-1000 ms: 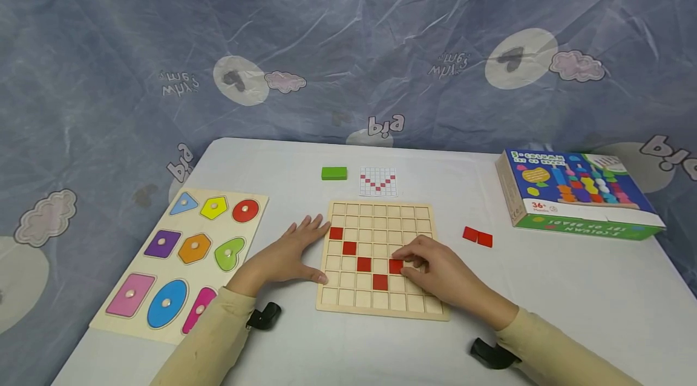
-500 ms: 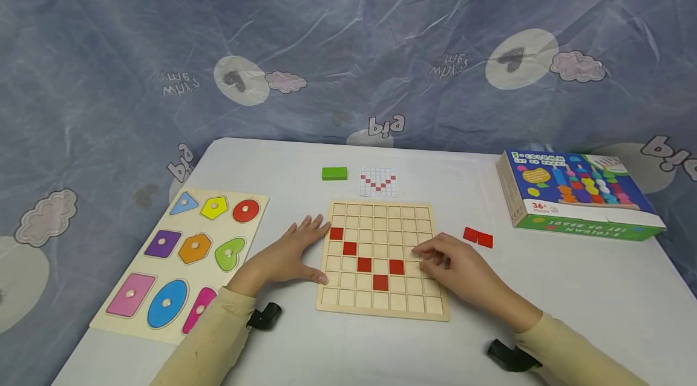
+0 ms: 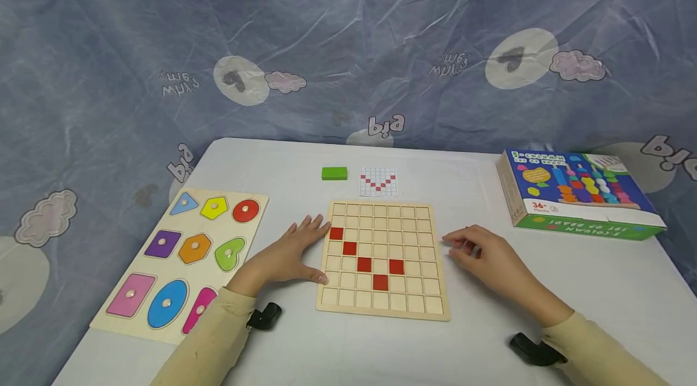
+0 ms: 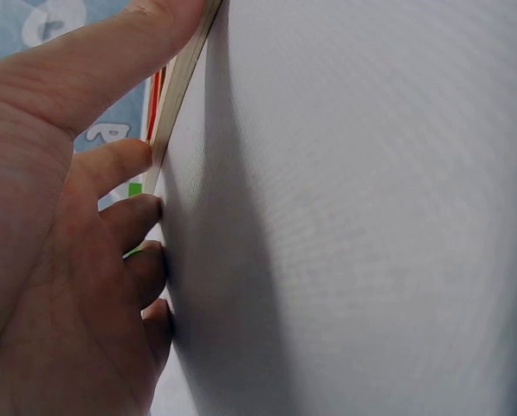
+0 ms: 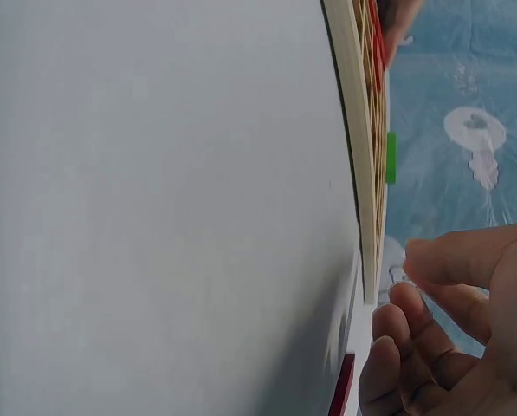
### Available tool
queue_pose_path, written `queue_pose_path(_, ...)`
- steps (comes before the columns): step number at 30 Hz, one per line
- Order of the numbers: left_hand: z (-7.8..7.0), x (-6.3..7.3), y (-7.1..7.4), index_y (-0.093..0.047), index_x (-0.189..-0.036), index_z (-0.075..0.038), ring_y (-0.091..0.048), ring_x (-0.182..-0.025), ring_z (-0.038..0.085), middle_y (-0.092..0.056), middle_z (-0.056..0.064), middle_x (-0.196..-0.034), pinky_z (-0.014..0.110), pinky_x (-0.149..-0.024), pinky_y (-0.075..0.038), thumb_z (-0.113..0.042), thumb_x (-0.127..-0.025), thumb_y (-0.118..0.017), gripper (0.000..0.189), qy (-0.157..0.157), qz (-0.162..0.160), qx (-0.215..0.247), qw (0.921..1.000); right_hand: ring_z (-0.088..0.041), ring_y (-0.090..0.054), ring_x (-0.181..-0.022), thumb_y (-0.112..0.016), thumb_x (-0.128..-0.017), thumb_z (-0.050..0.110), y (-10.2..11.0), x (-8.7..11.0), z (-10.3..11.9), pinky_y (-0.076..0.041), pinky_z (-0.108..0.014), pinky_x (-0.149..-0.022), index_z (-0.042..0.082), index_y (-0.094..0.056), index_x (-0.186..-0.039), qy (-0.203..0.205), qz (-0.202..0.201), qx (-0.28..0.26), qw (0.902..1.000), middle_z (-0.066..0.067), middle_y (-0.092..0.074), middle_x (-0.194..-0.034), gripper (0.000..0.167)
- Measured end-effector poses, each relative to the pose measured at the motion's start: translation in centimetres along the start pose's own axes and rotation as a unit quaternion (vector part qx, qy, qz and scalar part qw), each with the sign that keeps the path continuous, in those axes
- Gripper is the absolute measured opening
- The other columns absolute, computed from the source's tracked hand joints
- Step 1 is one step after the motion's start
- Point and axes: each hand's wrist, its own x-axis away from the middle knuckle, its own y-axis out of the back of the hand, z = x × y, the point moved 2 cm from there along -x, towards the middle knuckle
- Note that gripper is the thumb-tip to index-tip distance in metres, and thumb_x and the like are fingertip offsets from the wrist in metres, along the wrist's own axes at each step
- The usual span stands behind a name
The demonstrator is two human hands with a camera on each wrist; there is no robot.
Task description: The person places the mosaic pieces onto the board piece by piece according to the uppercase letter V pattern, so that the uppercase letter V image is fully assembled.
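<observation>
On the bench (image 3: 348, 346), a wooden grid board (image 3: 380, 250) holds five red squares (image 3: 363, 264); the left hand (image 3: 285, 256) lies spread against its left edge, grip wide, while the right hand (image 3: 486, 256) hovers just off its right, fingers bent, grip slightly apart.

Box (image 3: 579, 195): lid (image 3: 582, 180) reads "5-COLUMN" and "36+ Months"; green side (image 3: 588, 228) repeats "COLUMN", inverted. Cloth (image 3: 414, 29) behind the box: inverted "why?".

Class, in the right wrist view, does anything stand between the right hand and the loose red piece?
Nothing visible does: that view shows no object between the right hand and the loose red piece, cut off by the frame's lower edge. The head view doesn't show the piece.
</observation>
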Motion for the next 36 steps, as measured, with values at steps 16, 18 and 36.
queue_pose_path(16, 0.2, 0.0, -0.1, -0.027, -0.163, -0.018, -0.003, -0.157, 0.026, -0.014, 0.005, -0.170, 0.046, -0.127, -0.002, -0.047, -0.071, -0.091, 0.115, -0.002, 0.002, 0.000, 1.0000, -0.020, -0.054, -0.082, -0.079, -0.089, 0.012, 2.2, -0.8, -3.9, -0.044, -0.024, -0.061, 0.008, -0.074, -0.120, -0.073, 0.011, 0.034, 0.9967, -0.008, -0.065, -0.101, 0.032)
queue_pose_path(18, 0.2, -0.1, -0.1, -0.028, -0.162, -0.018, -0.003, -0.157, 0.026, -0.014, 0.005, -0.170, 0.046, -0.127, -0.002, -0.047, -0.071, -0.091, 0.115, -0.002, 0.002, 0.000, 1.0000, -0.020, -0.054, -0.082, -0.079, -0.089, 0.013, 2.3, -0.9, -4.0, -0.044, -0.025, -0.061, 0.008, -0.073, -0.121, -0.076, 0.013, 0.037, 0.9964, -0.009, -0.065, -0.103, 0.034)
queue_pose_path(36, 0.0, 0.0, 0.0, -0.029, -0.162, -0.017, -0.004, -0.157, 0.026, -0.016, 0.005, -0.170, 0.044, -0.127, -0.003, -0.046, -0.071, -0.091, 0.114, 0.002, 0.001, 0.000, 1.0000, -0.022, -0.051, -0.080, -0.079, -0.087, 0.007, 2.1, -1.5, -3.9, -0.042, -0.026, -0.061, 0.006, -0.075, -0.118, -0.060, 0.025, 0.057, 0.9963, -0.009, -0.063, -0.096, 0.031)
